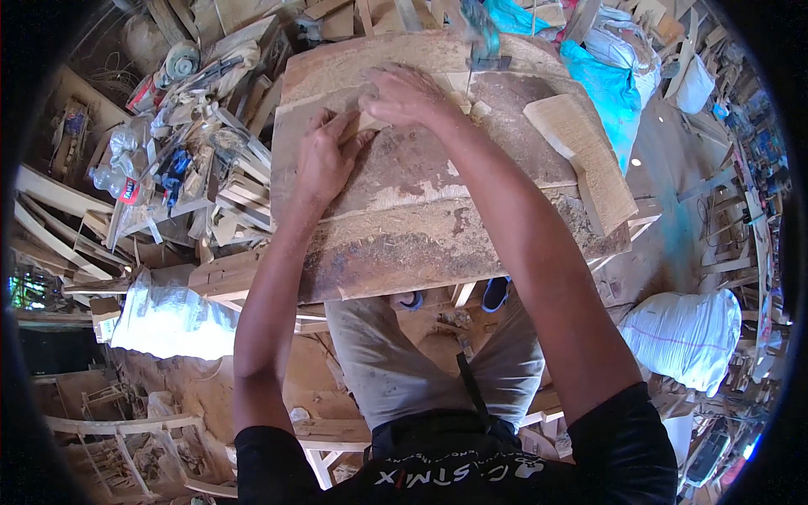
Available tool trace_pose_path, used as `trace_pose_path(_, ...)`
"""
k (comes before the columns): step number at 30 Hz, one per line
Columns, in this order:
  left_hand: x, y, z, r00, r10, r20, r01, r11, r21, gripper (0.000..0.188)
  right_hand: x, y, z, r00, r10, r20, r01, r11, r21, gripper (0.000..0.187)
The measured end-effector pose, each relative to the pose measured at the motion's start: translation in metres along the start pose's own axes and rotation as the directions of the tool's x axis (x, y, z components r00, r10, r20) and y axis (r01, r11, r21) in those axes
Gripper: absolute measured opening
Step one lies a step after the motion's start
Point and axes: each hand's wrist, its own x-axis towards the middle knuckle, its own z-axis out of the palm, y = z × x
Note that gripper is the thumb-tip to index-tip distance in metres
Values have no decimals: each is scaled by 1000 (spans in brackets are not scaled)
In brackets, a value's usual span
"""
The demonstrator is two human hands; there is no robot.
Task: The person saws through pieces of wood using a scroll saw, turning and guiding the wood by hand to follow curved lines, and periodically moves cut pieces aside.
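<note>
Both of my hands are over a worn, sawdust-covered wooden work table (404, 236). My left hand (328, 156) has its thumb and fingers bent around the near-left end of a pale piece of wood (368, 124). My right hand (402, 94), a little smeared, presses down with curled fingers on the far side of the same piece, hiding much of it. Just right of that hand, a thin upright saw blade (469, 84) comes down to the table from a teal machine part (481, 38). Small wood offcuts (480, 110) lie beside the blade.
An angled pale board (581, 151) lies along the table's right side. Scrap wood and a plastic bottle (114, 183) are heaped at the left. A teal sack (602, 84) stands behind at the right, and a white sack (686, 337) sits on the floor at the right.
</note>
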Motion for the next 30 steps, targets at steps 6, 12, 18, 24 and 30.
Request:
trace_pose_path(6, -1, -4, 0, 1000, -1, -1, 1, 1000, 14, 41, -3, -10, -11, 997, 42, 65, -43, 999, 6, 69)
trace_pose_path(12, -2, -6, 0, 1000, 9, -5, -9, 1000, -17, 40, -8, -12, -16, 999, 19, 43, -20, 1000, 2, 70)
trace_pose_path(18, -2, -7, 6, 999, 3, -32, -4, 1000, -26, 40, -8, -12, -16, 998, 30, 54, -30, 1000, 7, 70)
trace_pose_path(24, -2, -3, 2, 1000, 12, -28, -13, 1000, -6, 38, -6, -14, -15, 996, 42, 73, -43, 999, 17, 74)
trace_pose_path(30, -7, -4, 1, 999, 19, -40, -18, 1000, 15, 39, -1, -14, -7, 995, 61, 80, -61, 998, 9, 75)
